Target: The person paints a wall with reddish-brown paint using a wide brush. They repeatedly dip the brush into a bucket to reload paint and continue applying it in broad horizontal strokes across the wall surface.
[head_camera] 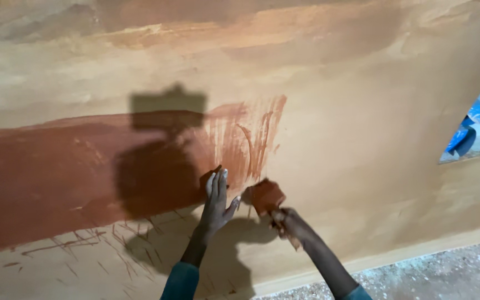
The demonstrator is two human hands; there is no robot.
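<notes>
Down low, the right hand (285,220) closes around a reddish block-shaped applicator (266,196), pressing it to the tan wall (362,111). It looks light, stiff, paint-slick; best held at its back. The left hand (216,201) lies open, flat against the red painted band (45,183).

Left hand (216,199) flat on wall (362,111); right hand (286,221) presses brush (266,195).

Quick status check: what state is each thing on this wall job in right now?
Left hand: open, flat against the wall.
Right hand: gripping the brush.
Brush: loaded with red-brown paint, pressed to the wall.
Wall: partly painted, a red-brown band on the left, the rest tan.
Wall opening: open.
</notes>
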